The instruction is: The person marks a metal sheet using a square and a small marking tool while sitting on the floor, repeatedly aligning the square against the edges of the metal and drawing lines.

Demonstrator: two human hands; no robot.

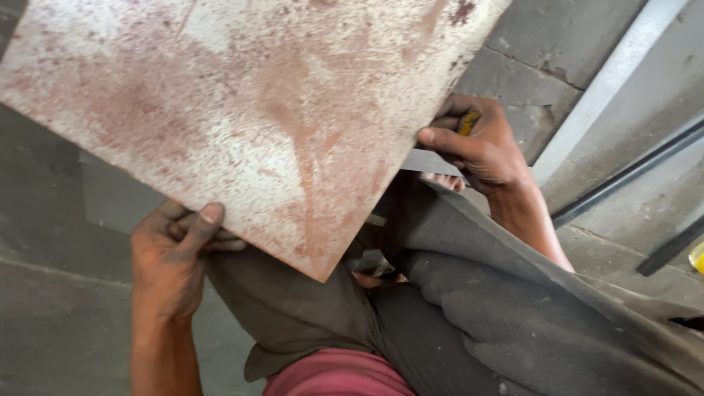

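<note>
A large square tile, pale with reddish dusty stains, fills the upper left and hangs tilted above my lap. My left hand grips its lower left edge, thumb on top and fingers underneath. At the tile's right edge my right hand pinches it with the thumb. That hand also holds a small yellow and dark object, mostly hidden in the fingers. Below the tile are my knees in dusty dark trousers and a bit of red shirt.
The grey concrete floor lies around me. A pale metal strip runs diagonally at the upper right, with dark rods beside it. A yellow object peeks in at the right edge.
</note>
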